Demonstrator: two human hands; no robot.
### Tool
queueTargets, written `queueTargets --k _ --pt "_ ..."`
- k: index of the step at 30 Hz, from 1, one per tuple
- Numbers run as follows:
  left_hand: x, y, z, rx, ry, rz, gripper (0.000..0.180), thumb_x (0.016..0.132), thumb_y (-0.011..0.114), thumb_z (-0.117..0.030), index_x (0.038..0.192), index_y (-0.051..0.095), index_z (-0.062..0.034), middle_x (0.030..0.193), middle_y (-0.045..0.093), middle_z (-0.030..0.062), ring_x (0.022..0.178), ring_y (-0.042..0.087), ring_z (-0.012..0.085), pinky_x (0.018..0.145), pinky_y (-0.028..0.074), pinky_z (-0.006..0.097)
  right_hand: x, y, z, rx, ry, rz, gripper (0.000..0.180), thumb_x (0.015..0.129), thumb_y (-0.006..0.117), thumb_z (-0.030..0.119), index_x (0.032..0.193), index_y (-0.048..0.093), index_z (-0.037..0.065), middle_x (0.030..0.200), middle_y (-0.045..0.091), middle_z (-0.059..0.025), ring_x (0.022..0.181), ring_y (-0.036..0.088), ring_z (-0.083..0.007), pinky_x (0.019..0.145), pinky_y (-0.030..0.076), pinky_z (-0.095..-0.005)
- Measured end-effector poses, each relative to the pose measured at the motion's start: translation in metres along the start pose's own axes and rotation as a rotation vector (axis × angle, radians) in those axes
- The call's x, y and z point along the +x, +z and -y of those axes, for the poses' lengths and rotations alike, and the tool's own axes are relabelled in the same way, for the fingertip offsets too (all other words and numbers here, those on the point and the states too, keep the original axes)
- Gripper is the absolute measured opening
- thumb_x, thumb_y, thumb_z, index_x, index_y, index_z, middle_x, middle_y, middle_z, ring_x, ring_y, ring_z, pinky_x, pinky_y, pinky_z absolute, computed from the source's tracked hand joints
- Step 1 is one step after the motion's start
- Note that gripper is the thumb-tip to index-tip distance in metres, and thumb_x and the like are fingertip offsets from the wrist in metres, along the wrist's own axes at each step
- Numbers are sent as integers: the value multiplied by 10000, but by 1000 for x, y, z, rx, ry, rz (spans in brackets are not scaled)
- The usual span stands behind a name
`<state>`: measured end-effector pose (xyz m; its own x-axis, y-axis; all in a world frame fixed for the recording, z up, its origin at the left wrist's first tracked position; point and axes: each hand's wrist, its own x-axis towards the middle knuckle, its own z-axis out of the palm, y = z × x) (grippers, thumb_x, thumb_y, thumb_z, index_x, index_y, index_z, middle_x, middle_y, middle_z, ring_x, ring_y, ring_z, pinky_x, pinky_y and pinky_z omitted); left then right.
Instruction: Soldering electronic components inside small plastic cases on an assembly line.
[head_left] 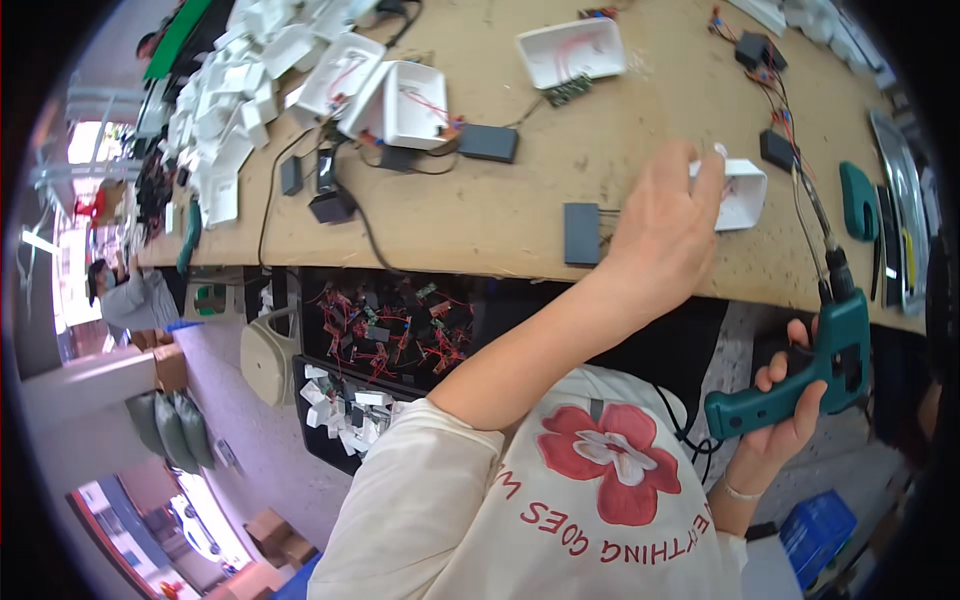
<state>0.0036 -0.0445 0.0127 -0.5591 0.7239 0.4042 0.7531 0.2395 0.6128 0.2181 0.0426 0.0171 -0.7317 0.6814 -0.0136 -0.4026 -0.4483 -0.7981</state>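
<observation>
The left hand (668, 225) reaches over the near edge of the wooden surface (520, 210), its grip closed on a small white plastic casing (742, 193) lying there toward the right end. The right hand (785, 400) is below that edge — its grip wrapped around the handle of a teal electric screwdriver (815, 365), whose long bit points up at the casing. A flat black box (581, 233) lies just left of the left hand; more white casings (400, 100) lie toward the far edge.
</observation>
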Motion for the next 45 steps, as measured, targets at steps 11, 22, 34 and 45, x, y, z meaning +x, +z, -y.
queueTargets --k 11,22,34,45 --pt "-9 -127 54 -1474 -369 -320 513 797 549 -72 1264 346 -15 856 532 56 584 524 95 516 461 202 -1 12 2 -13 -36 47 605 896 520 227 1350 204 -19 1261 415 -188 795 536 -157 653 502 -257" --pt "-4 -206 125 295 -270 -518 677 642 707 -194 1193 414 68 1125 470 188 1048 458 307 912 355 418 -2 31 -3 -58 -36 1 584 881 545 232 1328 263 -18 1193 466 -174 773 546 -143 620 497 -247" --pt "48 -115 79 315 101 -273 511 718 650 -123 1170 463 27 1062 504 235 956 518 371 824 427 415 6 29 -7 -54 -43 -56 608 868 566 250 1324 271 -23 1168 485 -188 733 552 -152 589 486 -258" --pt "63 -54 77 234 -127 14 243 771 575 -96 962 509 40 916 521 238 858 537 394 751 443 450 18 20 -11 56 8 -36 611 853 585 260 1320 291 -5 1162 498 -184 735 557 -156 599 494 -263"
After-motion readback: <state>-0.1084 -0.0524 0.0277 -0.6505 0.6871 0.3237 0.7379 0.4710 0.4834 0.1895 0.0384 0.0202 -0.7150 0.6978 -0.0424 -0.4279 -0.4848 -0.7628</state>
